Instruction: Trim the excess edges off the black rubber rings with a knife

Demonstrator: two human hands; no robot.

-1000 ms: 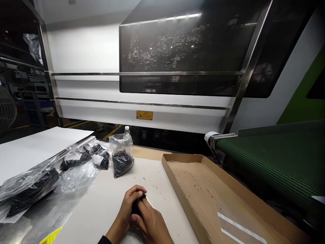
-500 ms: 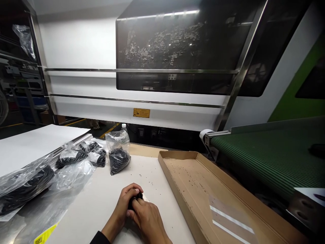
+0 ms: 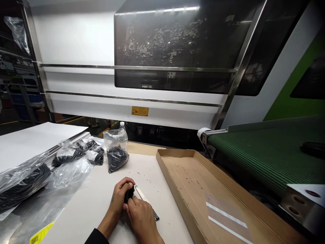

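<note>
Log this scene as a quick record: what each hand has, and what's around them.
left hand: grips the small black piece
right hand: also on the small black piece, resting just over a slim white-and-metal tool, possibly a utility knife
work surface: white table top
to the left: clear plastic bags of black pieces
to the right: cardboard tray with dark specks inside
beyond the tray: green ribbed conveyor belt
behind the bags: plastic bottle
</note>
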